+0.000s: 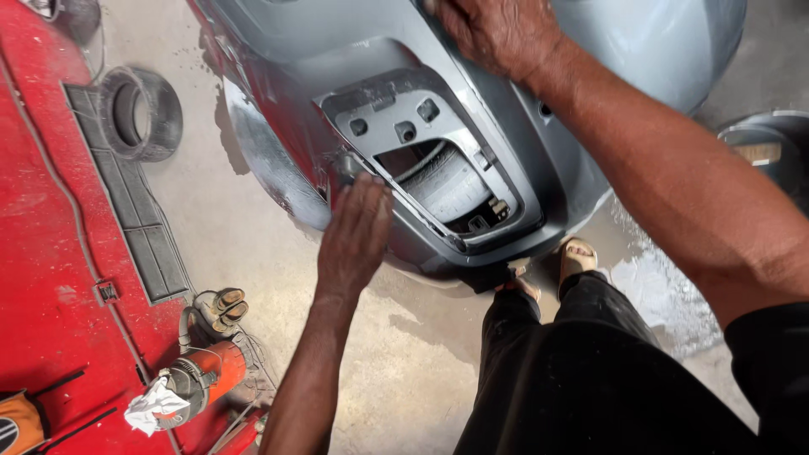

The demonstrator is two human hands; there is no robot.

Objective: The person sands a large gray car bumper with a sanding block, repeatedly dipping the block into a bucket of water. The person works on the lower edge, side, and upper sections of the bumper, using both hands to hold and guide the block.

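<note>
Your left hand lies flat against the lower left flank of a grey scooter body panel, fingers straight and together, gripping nothing. The panel fills the upper centre of the frame and reaches past its top edge. Your right hand, at the top centre, presses palm-down on the panel's upper surface; its fingertips are cut off by the frame, so whether they curl over an edge cannot be told.

A recessed opening sits at the middle of the panel, framed by a paler grey surround with three small dark holes along its top. Through it shows part of a tyre; the rest of the wheel is hidden behind the bodywork.

A loose black tyre lies on the concrete floor at upper left, beside a long dark ribbed mat that runs along the edge of a red painted surface. At lower left an orange power tool rests with a crumpled white rag against it; its working end is hard to make out. Your black trousers and one sandalled foot fill the lower right, next to a wet patch on the floor. A dark rounded object is cut off at the right edge.
</note>
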